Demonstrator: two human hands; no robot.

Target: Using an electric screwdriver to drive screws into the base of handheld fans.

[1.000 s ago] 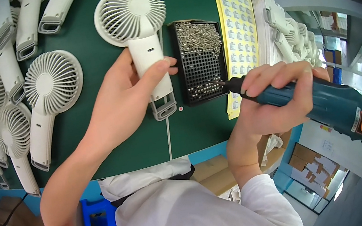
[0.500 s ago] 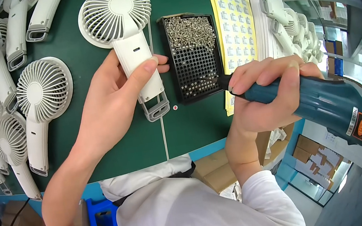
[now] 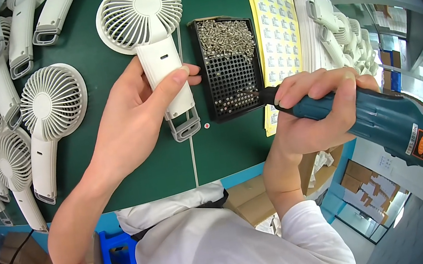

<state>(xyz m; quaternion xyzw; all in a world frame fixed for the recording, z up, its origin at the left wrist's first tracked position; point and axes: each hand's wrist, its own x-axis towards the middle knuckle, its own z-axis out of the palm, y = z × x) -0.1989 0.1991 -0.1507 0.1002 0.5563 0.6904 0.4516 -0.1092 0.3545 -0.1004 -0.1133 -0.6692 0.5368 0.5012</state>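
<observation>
My left hand (image 3: 136, 110) is closed round the handle of a white handheld fan (image 3: 164, 65), thumb on top, its round grille pointing away from me and a grey loop at its near end. My right hand (image 3: 318, 107) grips a teal electric screwdriver (image 3: 381, 119), held tilted with its black nose to the left. The bit reaches over the near right part of a black screw tray (image 3: 230, 65). Loose screws (image 3: 224, 36) lie heaped at the tray's far end, and several stand in holes near the bit. Whether the tip touches a screw I cannot tell.
More white fans (image 3: 49, 119) lie piled on the left of the green table (image 3: 237, 155). Right of the tray are yellow-backed label sheets (image 3: 275, 28), a white stack (image 3: 308, 28) and further fan parts (image 3: 342, 28). A blue stool (image 3: 120, 262) stands below the table edge.
Relative to the table, hands and tools have hardly moved; the whole picture has shifted slightly. The screwdriver's nose stays over the same end of the tray.
</observation>
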